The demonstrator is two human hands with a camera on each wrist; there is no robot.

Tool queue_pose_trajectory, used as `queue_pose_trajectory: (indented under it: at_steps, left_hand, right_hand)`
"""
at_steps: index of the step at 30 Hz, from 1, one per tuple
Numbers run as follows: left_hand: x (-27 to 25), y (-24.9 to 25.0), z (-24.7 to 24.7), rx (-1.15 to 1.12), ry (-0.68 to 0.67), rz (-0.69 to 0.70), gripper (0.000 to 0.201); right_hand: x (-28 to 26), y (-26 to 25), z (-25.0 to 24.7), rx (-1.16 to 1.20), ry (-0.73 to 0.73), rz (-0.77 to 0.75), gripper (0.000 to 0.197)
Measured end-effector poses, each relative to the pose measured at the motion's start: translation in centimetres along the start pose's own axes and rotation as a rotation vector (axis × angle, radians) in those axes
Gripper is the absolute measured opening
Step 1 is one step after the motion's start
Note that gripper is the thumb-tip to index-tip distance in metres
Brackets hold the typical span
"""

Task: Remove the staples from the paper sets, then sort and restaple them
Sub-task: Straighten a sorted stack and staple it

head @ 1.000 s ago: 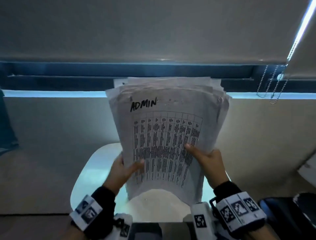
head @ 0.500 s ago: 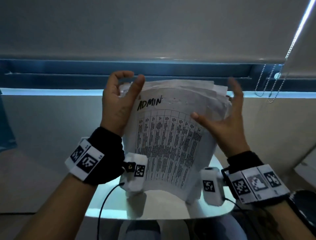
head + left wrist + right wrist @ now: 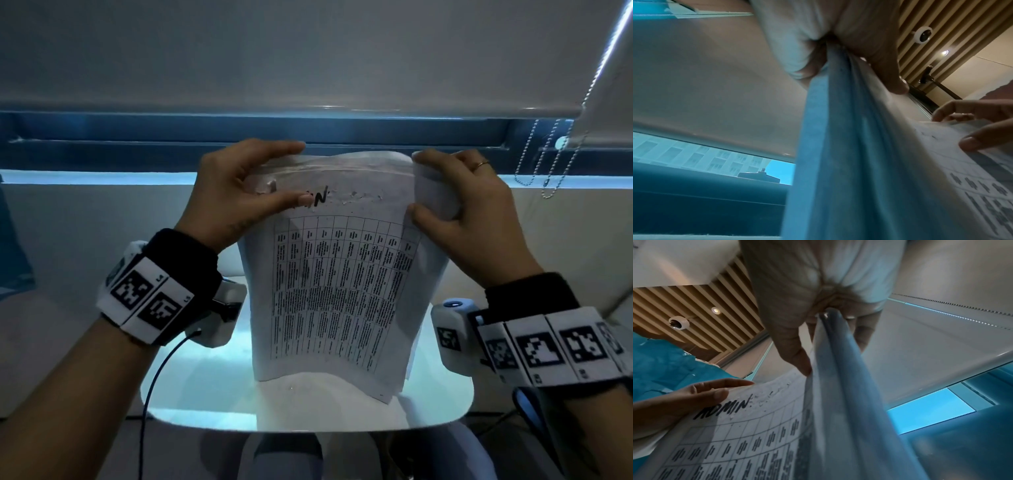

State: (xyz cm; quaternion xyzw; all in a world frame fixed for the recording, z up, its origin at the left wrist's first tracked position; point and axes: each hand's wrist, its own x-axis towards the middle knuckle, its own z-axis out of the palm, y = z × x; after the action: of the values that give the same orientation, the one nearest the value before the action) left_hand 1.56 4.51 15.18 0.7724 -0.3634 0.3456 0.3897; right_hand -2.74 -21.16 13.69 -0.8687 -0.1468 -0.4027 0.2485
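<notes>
- Head view: the paper stack [image 3: 339, 291] stood on its lower edge on the white table [image 3: 442, 404], held upright. The left hand [image 3: 236, 192] pinched the top left corner, thumb across the front over the handwritten word, fingers curled over the top edge. The right hand [image 3: 459, 209] pinched the top right corner the same way, a ring on one finger. The strip beside the heading looked rough and pitted, which I judged to be marks where staples had sat; no staple could be made out. No stapler or staple remover showed anywhere, so restapling looked not yet done.
- Left wrist view: the left hand's thumb and fingers were clamped on the edge of the sheets, which fanned slightly below the grip. That suggested loose pages being squared up. The right hand appeared at the far side on the printed table.
- Right wrist view: the right hand was clamped on its corner of the stack; "ADMIN" was readable on the front sheet, with torn specks to its right. By my judgement, staple removal for this set was probably finished, with aligning under way and stapling left.
</notes>
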Motion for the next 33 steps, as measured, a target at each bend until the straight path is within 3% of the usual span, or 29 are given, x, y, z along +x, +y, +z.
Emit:
queue_pose_trajectory:
  at_steps: [3, 8, 14, 18, 21, 27, 30, 33]
  left_hand:
    - [0.0, -0.1, -0.3, -0.029, 0.026, -0.045, 0.048]
    - [0.1, -0.3, -0.4, -0.121, 0.006, -0.139, 0.041]
    - [0.4, -0.7, -0.4, -0.167, 0.019, -0.191, 0.039]
    - [0.4, -0.6, -0.3, -0.199, 0.022, -0.207, 0.038]
    - [0.5, -0.8, -0.1, -0.231, 0.044, -0.22, 0.036]
    - [0.3, -0.8, -0.1, -0.239, 0.081, -0.214, 0.031]
    - [0.1, -0.5, -0.1, -0.256, 0.073, -0.208, 0.037]
    - [-0.1, -0.6, -0.1, -0.293, 0.042, -0.233, 0.052]
  right_hand:
    - [0.0, -0.6, 0.0, 0.013, 0.047, 0.002, 0.049]
    - [0.4, -0.9, -0.4, -0.063, -0.037, -0.023, 0.072]
    - [1.0, -0.9, -0.3, -0.096, 0.05, -0.091, 0.037]
    - [0.4, -0.1, 0.4, -0.077, 0.19, -0.141, 0.027]
    - [0.5, 0.0, 0.6, 0.066, 0.268, -0.063, 0.024]
    - [0.8, -0.7, 0.8, 0.212, 0.283, 0.103, 0.007]
    - [1.5, -1.1, 0.5, 0.311, 0.192, 0.158, 0.03]
    - [2.4, -0.8, 0.4, 0.414, 0.095, 0.233, 0.033]
